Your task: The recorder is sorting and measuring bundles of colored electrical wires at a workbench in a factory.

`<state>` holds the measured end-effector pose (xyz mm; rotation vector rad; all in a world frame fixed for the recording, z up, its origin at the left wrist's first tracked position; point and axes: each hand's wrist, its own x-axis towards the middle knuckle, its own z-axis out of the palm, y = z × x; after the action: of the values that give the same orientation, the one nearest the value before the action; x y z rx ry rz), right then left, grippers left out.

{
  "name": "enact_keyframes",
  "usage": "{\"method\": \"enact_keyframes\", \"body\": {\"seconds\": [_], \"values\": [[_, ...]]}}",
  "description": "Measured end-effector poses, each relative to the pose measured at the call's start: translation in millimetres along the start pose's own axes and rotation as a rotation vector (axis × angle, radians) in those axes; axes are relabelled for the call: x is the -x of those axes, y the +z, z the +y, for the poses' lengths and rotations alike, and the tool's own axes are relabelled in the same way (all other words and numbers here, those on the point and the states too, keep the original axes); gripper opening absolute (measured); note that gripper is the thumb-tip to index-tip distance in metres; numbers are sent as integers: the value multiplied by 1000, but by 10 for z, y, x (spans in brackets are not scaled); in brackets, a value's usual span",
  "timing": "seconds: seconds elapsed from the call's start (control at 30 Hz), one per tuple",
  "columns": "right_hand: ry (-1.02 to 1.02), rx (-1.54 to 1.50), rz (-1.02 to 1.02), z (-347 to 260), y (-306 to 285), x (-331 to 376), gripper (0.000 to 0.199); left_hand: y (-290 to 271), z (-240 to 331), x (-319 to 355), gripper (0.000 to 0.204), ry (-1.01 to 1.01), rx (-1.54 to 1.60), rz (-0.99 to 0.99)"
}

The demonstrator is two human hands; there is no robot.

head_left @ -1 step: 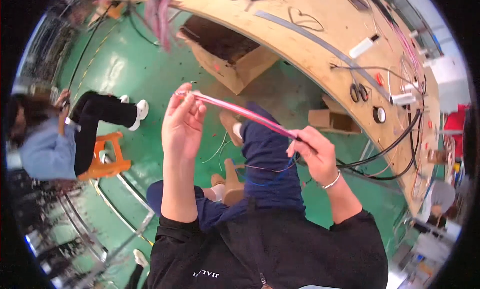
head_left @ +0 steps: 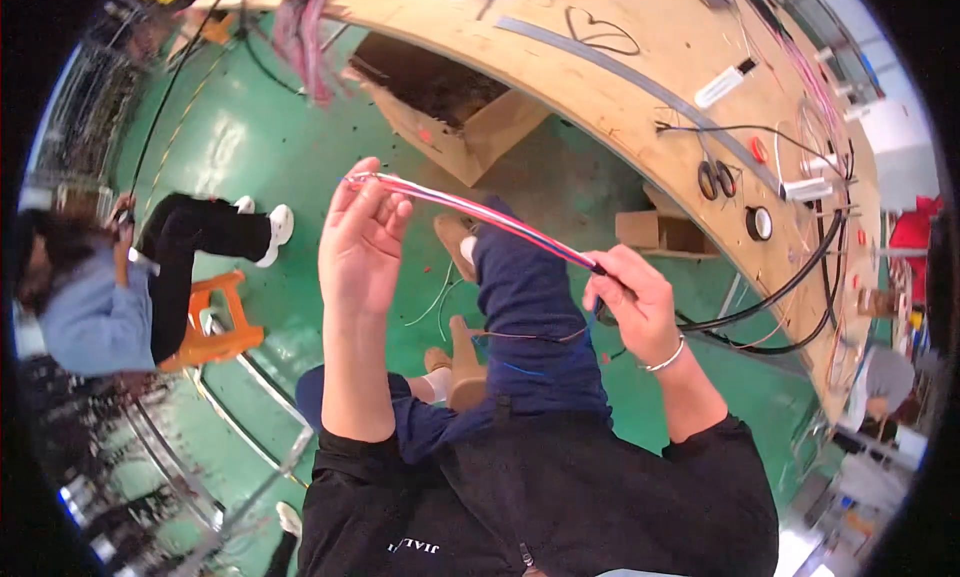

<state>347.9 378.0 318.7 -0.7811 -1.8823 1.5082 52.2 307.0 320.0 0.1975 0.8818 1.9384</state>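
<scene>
A thin bundle of red, white and blue wires (head_left: 500, 220) stretches between my two hands above my lap. My left hand (head_left: 362, 239) pinches the bundle's far-left end between thumb and fingertips. At the other end, my right hand (head_left: 633, 295) is closed around the bundle where it enters a black cable sheath (head_left: 598, 269). Loose blue and brown wires (head_left: 530, 337) hang from the right hand across my leg. A thick black cable (head_left: 740, 322) runs from behind that hand toward the table.
The curved wooden table (head_left: 640, 107) holds scissors (head_left: 716, 180), a roll of black tape (head_left: 758, 223) and a white bottle-like item (head_left: 724, 84). A cardboard box (head_left: 470, 142) stands below its edge. A person (head_left: 100, 297) sits on an orange stool (head_left: 222, 327) at left.
The view has shifted slightly. The wires between my hands now show more spread, with blue strands visible beside the red and white. Both hands keep their hold.
</scene>
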Motion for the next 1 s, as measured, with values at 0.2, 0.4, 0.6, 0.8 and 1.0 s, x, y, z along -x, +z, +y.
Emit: {"method": "enact_keyframes", "body": {"seconds": [0.2,0.4,0.6,0.8,1.0], "values": [[61,232,94,27,-390,-464,28,233,-45,-875,25,-50,-193,-117],[105,217,159,-74,-767,-519,26,626,-94,-1430,27,61,-467,-197],[362,-144,81,-74,-815,-109,23,1357,-730,-2333,32,933,-1486,-806],[354,-146,113,146,-881,155,23,1753,-836,-2984,27,149,-1919,-1135],[317,-141,171,343,-948,178,23,1857,-607,-2800,19,360,-1810,-930]]}}
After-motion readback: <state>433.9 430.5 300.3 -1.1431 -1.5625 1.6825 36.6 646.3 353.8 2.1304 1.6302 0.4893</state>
